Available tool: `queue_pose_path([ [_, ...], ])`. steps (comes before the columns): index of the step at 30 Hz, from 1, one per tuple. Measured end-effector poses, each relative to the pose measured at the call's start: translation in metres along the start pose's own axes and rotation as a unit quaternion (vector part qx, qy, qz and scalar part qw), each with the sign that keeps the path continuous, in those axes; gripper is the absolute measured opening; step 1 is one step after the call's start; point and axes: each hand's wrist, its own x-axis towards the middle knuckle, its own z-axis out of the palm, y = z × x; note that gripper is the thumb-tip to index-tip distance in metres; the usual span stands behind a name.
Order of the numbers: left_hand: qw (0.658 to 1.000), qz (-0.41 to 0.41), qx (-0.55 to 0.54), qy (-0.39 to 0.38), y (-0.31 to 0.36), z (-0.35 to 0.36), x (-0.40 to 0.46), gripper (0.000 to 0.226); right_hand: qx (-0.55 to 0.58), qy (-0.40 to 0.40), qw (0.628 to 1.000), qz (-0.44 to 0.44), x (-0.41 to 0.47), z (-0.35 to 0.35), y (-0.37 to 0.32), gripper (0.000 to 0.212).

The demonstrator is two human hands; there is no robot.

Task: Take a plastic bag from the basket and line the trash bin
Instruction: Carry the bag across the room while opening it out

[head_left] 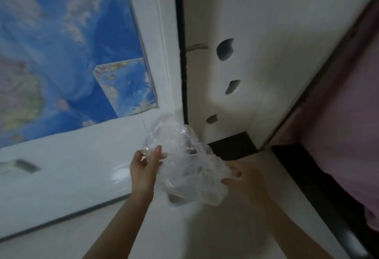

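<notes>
A crumpled clear plastic bag (184, 162) hangs in the air in front of me, held between both hands. My left hand (144, 171) pinches its left edge between thumb and fingers. My right hand (246, 178) grips the bag's right side; the image is blurred there. Neither a basket nor a trash bin is in view.
A blue world map (67, 53) hangs on the white wall at the left. A cream panel (256, 53) with several oval holes stands ahead, with a dark gap (231, 146) at its foot. Pink fabric (348, 105) over a dark edge fills the right. Pale floor lies below.
</notes>
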Motion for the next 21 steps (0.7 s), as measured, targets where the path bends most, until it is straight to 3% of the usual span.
queue_pose_path([
  [5, 0.998, 0.005, 0.042, 0.037, -0.04, -0.013, 0.016, 0.006, -0.025, -0.039, 0.996, -0.074, 0.042, 0.039, 0.008, 0.01],
  [14, 0.991, -0.063, 0.116, -0.004, -0.125, -0.017, 0.076, 0.023, -0.024, -0.033, 0.996, -0.077, 0.12, 0.097, 0.032, 0.012],
  [21, 0.991, -0.107, 0.072, 0.021, -0.193, -0.018, 0.111, 0.029, -0.029, -0.046, 0.994, -0.099, 0.159, 0.147, 0.067, 0.02],
])
